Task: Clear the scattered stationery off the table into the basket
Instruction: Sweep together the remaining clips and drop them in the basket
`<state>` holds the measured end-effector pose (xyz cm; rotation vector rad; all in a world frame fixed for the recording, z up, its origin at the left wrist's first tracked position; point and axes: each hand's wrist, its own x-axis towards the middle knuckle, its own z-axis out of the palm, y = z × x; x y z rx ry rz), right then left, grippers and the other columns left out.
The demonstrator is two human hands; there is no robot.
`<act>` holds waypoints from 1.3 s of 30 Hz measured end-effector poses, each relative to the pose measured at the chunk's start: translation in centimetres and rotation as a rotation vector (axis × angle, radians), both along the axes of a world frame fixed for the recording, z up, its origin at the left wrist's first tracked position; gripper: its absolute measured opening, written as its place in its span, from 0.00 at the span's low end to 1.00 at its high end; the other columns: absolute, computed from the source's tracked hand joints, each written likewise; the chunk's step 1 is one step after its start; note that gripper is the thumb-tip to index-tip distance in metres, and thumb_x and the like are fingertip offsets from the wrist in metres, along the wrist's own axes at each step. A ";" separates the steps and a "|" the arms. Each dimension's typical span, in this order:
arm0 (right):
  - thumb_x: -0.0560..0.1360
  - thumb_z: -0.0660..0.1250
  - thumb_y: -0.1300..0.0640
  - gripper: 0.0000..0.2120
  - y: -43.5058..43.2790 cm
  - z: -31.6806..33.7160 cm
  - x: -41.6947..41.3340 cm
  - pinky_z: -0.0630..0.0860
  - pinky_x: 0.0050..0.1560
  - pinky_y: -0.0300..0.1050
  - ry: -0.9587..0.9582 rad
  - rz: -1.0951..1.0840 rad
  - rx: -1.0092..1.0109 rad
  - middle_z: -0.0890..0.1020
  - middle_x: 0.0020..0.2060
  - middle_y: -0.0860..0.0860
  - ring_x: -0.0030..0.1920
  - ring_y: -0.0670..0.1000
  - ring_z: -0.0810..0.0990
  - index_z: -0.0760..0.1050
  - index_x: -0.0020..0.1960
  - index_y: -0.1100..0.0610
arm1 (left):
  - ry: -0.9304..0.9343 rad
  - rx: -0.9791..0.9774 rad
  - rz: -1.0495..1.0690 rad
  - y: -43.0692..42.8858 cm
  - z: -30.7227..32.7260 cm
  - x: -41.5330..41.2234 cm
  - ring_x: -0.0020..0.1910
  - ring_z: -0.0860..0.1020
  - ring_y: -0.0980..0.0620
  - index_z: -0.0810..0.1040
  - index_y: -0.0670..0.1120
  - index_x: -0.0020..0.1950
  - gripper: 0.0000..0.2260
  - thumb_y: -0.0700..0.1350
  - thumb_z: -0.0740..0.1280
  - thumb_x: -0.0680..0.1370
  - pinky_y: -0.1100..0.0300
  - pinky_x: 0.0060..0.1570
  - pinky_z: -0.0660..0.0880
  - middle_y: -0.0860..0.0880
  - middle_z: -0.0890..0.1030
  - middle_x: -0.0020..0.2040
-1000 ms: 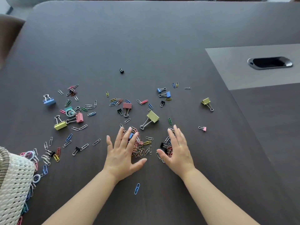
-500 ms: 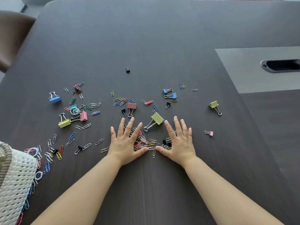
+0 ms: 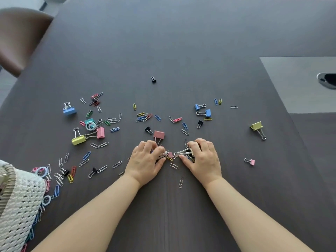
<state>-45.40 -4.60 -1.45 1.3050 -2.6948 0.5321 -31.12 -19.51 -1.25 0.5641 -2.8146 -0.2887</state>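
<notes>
Coloured paper clips and binder clips lie scattered over the dark table (image 3: 163, 42). My left hand (image 3: 145, 160) is curled around a bunch of paper clips (image 3: 164, 154) at the table's middle. Just to the right, my right hand (image 3: 201, 159) grips a large binder clip by its body; its wire handles (image 3: 181, 152) stick out to the left, with more clips under the palm. A pink binder clip (image 3: 159, 134) lies just beyond my left fingers. The white woven basket (image 3: 16, 206) stands at the lower left edge, only partly in view.
Binder clips lie around: blue (image 3: 69, 108), yellow (image 3: 78, 140), pink (image 3: 100, 132) on the left, two blue (image 3: 203, 110) and a yellow one (image 3: 257, 127) on the right, a small black one (image 3: 153, 79) farther back. A brown chair (image 3: 20, 37) stands at the far left. A grey panel with a cable slot (image 3: 327, 80) is at right.
Both hands went from lying flat with spread fingers to curled fists, raking the clips between them into two handfuls. The green-yellow binder clip ahead of them is now in my right hand.
</notes>
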 end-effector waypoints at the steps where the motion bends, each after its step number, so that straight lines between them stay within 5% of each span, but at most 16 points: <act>1: 0.69 0.60 0.39 0.22 0.1 -0.1 0.2 0.78 0.44 0.48 0.030 -0.019 -0.014 0.79 0.46 0.55 0.46 0.54 0.71 0.77 0.50 0.55 | -0.002 0.000 -0.004 0.0 0.1 0.0 0.42 0.72 0.47 0.70 0.52 0.49 0.11 0.56 0.56 0.73 0.54 0.39 0.75 0.48 0.73 0.44; 7: 0.69 0.60 0.41 0.19 0.2 -0.2 0.6 0.73 0.25 0.39 0.115 -0.014 -0.091 0.79 0.38 0.53 0.31 0.52 0.78 0.79 0.44 0.55 | 0.049 -0.066 -0.014 0.1 0.1 0.2 0.30 0.74 0.48 0.75 0.47 0.39 0.14 0.56 0.58 0.73 0.61 0.24 0.69 0.49 0.74 0.34; 15: 0.71 0.63 0.48 0.12 0.4 -0.4 0.2 0.73 0.26 0.39 0.023 0.002 -0.207 0.80 0.34 0.51 0.28 0.53 0.77 0.78 0.40 0.56 | 0.099 -0.077 -0.006 0.0 0.2 0.4 0.29 0.76 0.51 0.76 0.48 0.37 0.15 0.56 0.58 0.74 0.63 0.22 0.68 0.52 0.77 0.31; 20: 0.70 0.70 0.55 0.06 0.0 1.2 0.1 0.73 0.35 0.44 -0.264 -0.086 -0.191 0.80 0.34 0.55 0.34 0.59 0.79 0.78 0.41 0.58 | 0.097 -0.033 0.016 0.0 0.4 0.2 0.27 0.77 0.49 0.75 0.47 0.36 0.15 0.54 0.56 0.75 0.64 0.21 0.67 0.52 0.79 0.31; 25: 0.70 0.71 0.50 0.09 1.6 4.2 2.9 0.73 0.37 0.44 -0.644 -0.183 -0.095 0.78 0.29 0.50 0.33 0.52 0.75 0.76 0.39 0.56 | 0.121 0.030 0.100 2.4 1.9 2.6 0.23 0.75 0.48 0.73 0.46 0.34 0.16 0.54 0.56 0.74 0.64 0.19 0.66 0.51 0.76 0.28; 30: 0.69 0.72 0.52 0.11 3.0 8.0 7.1 0.68 0.29 0.37 -0.893 -0.246 -0.315 0.76 0.27 0.48 0.29 0.49 0.71 0.74 0.34 0.56 | 0.237 0.170 0.176 4.1 6.5 8.5 0.23 0.73 0.48 0.69 0.47 0.36 0.14 0.55 0.55 0.75 0.63 0.22 0.66 0.52 0.74 0.27; 33: 0.69 0.72 0.53 0.13 1.9 10.8 10.2 0.68 0.29 0.41 -1.004 -0.200 -0.448 0.76 0.24 0.49 0.28 0.50 0.70 0.72 0.33 0.57 | 0.332 0.217 0.249 3.0 11.1 13.2 0.25 0.69 0.48 0.70 0.45 0.37 0.18 0.57 0.53 0.75 0.62 0.27 0.64 0.55 0.68 0.27; 39: 0.70 0.72 0.56 0.11 -4.2 15.8 16.5 0.69 0.30 0.40 -1.101 -0.040 -0.563 0.76 0.24 0.47 0.26 0.47 0.71 0.72 0.33 0.55 | 0.384 0.153 0.431 -3.7 17.7 24.0 0.33 0.75 0.42 0.74 0.40 0.41 0.19 0.56 0.57 0.77 0.54 0.33 0.71 0.45 0.78 0.33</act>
